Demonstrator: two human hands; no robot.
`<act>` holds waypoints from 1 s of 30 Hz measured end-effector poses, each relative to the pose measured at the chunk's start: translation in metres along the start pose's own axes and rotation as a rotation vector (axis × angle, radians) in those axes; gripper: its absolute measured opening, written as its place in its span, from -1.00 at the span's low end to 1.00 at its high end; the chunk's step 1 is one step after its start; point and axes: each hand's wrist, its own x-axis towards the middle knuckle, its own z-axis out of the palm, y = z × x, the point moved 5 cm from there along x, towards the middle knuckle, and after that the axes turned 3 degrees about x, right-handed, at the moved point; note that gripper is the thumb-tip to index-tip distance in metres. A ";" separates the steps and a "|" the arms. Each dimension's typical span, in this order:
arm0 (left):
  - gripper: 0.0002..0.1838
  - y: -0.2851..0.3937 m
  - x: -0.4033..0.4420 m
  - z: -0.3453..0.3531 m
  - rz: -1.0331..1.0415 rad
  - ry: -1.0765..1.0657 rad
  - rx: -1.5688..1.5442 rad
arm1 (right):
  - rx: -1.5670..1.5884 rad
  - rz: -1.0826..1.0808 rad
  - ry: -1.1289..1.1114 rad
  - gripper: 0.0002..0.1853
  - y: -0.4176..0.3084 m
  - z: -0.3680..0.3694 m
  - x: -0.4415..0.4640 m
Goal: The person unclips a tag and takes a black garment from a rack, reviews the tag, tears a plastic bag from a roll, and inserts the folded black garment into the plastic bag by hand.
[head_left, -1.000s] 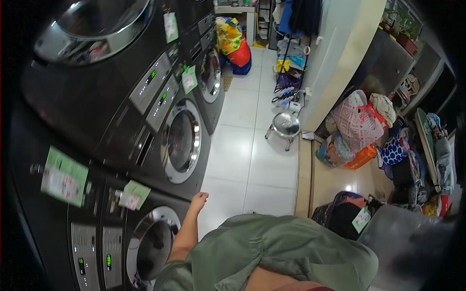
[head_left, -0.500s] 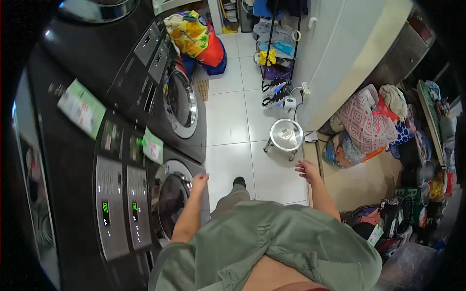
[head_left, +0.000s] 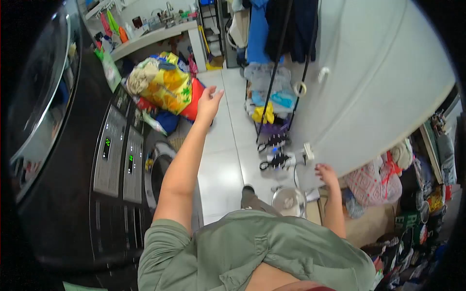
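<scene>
The stuffed yellow-and-red bag (head_left: 172, 89) sits on the floor beside the dark machines (head_left: 110, 150), below the white counter (head_left: 155, 40). The left hand (head_left: 210, 104) overlaps its red side in view, fingers slightly parted and holding nothing. Half a second earlier that hand hung lower, by a washer door; now the arm stretches forward, and the bag appears closer. The right hand (head_left: 327, 174), empty, fingers loosely bent and a little apart, is near the white wall (head_left: 369, 97) and its socket (head_left: 308, 151). The metal stool (head_left: 290, 202) now shows beside the person's leg. Bare tile floor (head_left: 218, 167) runs between the machine fronts and the black rack (head_left: 276, 77).
</scene>
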 end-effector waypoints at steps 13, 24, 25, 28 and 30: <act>-0.52 0.189 0.350 0.199 0.490 -0.012 -0.160 | -0.716 -1.401 0.269 -0.77 -0.594 0.073 0.141; -0.48 0.214 0.458 0.317 0.486 -0.025 -0.117 | -1.730 -0.763 0.647 -0.82 -0.786 0.128 0.317; -0.52 0.213 0.458 0.318 0.465 -0.069 -0.137 | -1.784 -0.575 0.550 -0.81 -0.787 0.126 0.331; -0.54 0.207 0.461 0.327 0.447 -0.079 -0.166 | -2.012 -0.404 0.431 -0.81 -0.787 0.125 0.356; -0.56 0.206 0.458 0.328 0.535 -0.047 -0.242 | -2.002 -0.442 0.438 -0.81 -0.790 0.122 0.360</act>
